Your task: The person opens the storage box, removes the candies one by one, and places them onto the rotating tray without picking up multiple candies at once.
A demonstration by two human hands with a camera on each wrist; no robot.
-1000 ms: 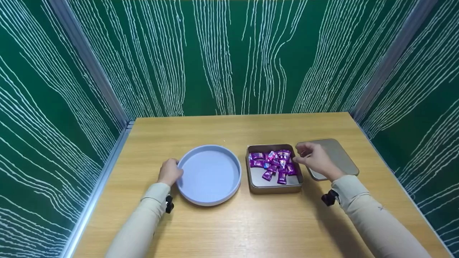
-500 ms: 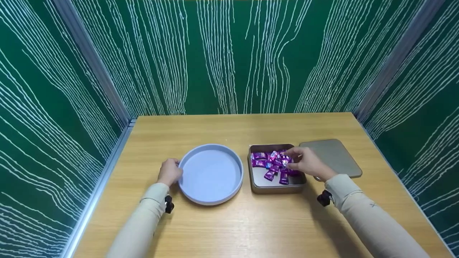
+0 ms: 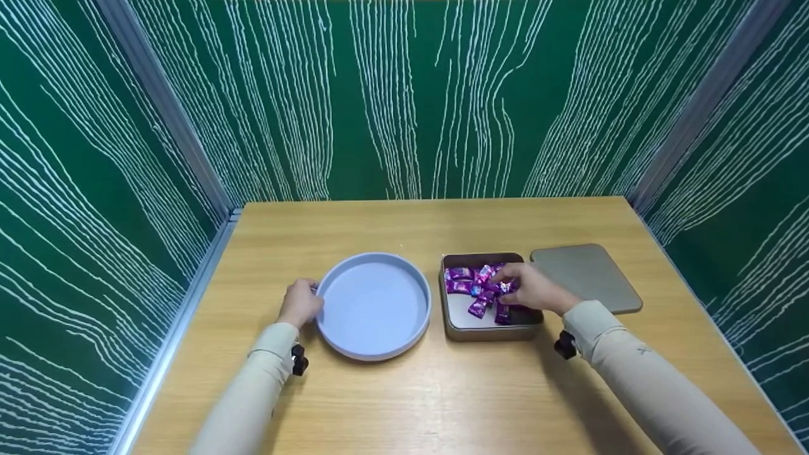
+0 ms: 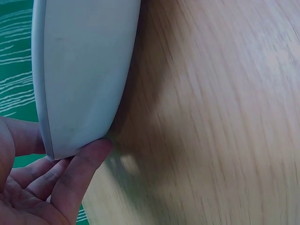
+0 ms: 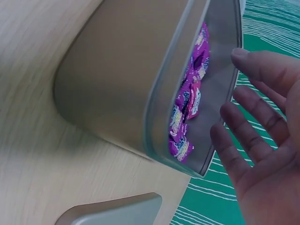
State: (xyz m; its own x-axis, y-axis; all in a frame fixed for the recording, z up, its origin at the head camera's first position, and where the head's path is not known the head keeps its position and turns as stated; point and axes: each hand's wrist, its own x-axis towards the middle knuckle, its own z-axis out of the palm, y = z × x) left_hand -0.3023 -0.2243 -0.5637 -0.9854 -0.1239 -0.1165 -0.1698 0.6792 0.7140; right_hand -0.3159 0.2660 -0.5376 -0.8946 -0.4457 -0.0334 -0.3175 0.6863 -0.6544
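Currently, both hands are at work above the worktop (image 3: 392, 404), the left on a dish (image 3: 373, 303), the right over a tin (image 3: 493, 333). Left hand (image 3: 299, 303): closed to a pinch on the left edge of the dish; in the left wrist view, the thumb lies at the rim and a fingertip presses at the lower edge of the outer wall. Dish: round, shallow, pale blue, upright on the worktop, near the tin and to its left; cannot tell whether the gripped edge is raised slightly. Right hand (image 3: 537, 289): well spread, thumb and fingers apart and gently bent, seen in the right wrist view with no object between them. From the head view, its fingertips are over the sweets (image 3: 478, 307), partly covering them; contact cannot be judged. Sweets: purple wrappers with pink and blue marks, heaped inside the tin, mostly toward the back, some of the pale tin floor showing at front left. Tin: square, rounded corners, brownish metal, uncovered. Lid (image 3: 588, 278): flat on the worktop, just to the right of the tin, beyond the right hand. Pale sleeves (image 3: 237, 392) cover both forearms. Behind: green wall (image 3: 341, 95) with white wavy lines.
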